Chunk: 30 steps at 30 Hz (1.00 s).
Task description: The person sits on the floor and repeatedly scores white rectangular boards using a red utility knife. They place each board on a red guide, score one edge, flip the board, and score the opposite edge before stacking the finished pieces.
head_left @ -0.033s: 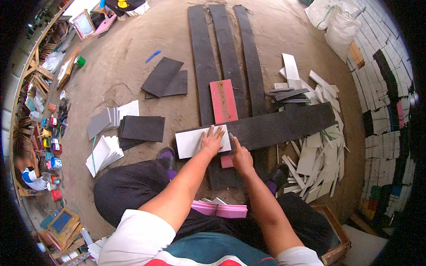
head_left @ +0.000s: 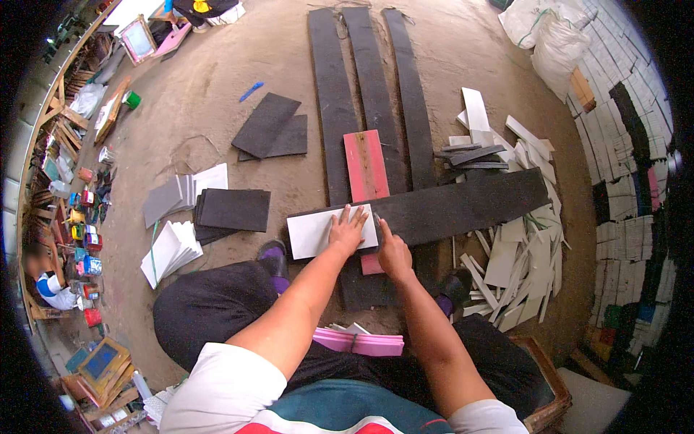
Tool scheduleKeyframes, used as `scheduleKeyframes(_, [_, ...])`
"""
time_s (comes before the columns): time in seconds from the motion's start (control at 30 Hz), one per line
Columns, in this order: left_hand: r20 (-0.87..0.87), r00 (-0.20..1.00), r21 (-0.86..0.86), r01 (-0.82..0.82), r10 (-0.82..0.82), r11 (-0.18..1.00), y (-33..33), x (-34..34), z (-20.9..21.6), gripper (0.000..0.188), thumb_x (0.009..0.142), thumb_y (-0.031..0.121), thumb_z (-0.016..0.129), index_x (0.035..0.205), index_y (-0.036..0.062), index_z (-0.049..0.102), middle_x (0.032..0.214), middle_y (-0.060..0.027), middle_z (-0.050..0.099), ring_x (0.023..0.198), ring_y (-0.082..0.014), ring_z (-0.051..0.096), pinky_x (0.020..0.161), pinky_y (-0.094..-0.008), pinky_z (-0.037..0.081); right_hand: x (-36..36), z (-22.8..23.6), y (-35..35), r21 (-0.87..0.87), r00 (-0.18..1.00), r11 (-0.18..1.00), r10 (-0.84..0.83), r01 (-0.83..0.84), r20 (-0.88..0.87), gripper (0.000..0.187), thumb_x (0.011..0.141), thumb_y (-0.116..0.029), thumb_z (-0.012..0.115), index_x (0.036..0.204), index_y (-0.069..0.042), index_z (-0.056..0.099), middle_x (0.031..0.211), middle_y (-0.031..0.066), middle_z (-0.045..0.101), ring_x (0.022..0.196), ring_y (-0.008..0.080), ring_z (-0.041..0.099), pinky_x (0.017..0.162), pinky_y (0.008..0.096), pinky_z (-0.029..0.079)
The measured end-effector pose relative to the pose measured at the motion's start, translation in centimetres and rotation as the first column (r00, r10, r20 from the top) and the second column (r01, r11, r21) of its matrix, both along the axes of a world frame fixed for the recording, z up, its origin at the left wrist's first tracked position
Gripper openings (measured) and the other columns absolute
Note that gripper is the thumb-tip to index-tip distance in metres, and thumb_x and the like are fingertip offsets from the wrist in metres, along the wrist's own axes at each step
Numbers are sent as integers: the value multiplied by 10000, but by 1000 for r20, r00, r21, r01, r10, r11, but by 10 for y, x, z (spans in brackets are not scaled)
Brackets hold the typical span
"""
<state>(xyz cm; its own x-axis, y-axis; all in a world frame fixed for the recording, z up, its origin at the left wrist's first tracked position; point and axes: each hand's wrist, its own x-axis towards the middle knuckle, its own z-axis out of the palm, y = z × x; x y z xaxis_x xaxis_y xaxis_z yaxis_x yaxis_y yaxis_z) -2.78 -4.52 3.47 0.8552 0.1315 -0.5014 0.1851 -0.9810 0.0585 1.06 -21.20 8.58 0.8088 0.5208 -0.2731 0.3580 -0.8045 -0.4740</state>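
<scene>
My left hand [head_left: 347, 230] lies flat, fingers spread, on a white rectangular sheet [head_left: 307, 235]. That sheet rests on the left end of a long black strip [head_left: 463, 206], lined up along it. At the sheet's right edge, my right hand [head_left: 395, 254] closes round a small thin blade [head_left: 377, 218], its index finger stretched along it; most of the handle is hidden. Beneath the black strip, crossing it, is a pink board [head_left: 365, 165]. More long black strips [head_left: 335, 94] run away from me on the floor.
Stacked black rectangles [head_left: 233, 210] and white sheets [head_left: 168, 254] lie left, near a blue pen [head_left: 251, 91]. White offcuts [head_left: 517, 267] heap at the right. Pink strips [head_left: 361, 342] lie between my legs. Paint cans [head_left: 90, 241] and another person [head_left: 54, 289] are far left; stacked sheets [head_left: 622, 239] line the right.
</scene>
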Motion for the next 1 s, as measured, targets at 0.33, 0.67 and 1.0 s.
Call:
scheduleKeyframes(0.33, [79, 997, 6, -11, 10, 1000, 8, 5, -8, 776, 972, 357, 597, 1637, 250, 212, 1726, 47, 69, 1576, -303, 130, 1166, -637, 299, 42, -29, 51, -87, 997, 996, -6, -1, -80, 613, 979, -172, 475, 1573, -249, 347, 1077, 287, 680, 975, 465, 698, 830, 558, 565])
scheduleKeyframes(0.67, [75, 997, 11, 18, -19, 1000, 8, 3, -12, 663, 1009, 270, 513, 1624, 207, 272, 1729, 35, 48, 1572, -325, 148, 1135, -654, 343, 51, -27, 67, -129, 991, 992, -6, -12, -136, 550, 1001, -233, 462, 1539, -172, 369, 1066, 281, 711, 990, 466, 708, 834, 569, 568])
scheduleKeyframes(1.0, [103, 995, 38, 8, -12, 999, 8, 3, -17, 700, 992, 267, 549, 1625, 271, 252, 1728, 24, 65, 1567, -328, 164, 1110, -669, 368, 32, -4, 58, -160, 984, 986, 5, -35, -179, 521, 942, -144, 496, 1458, -95, 446, 1030, 305, 708, 988, 472, 697, 845, 562, 555])
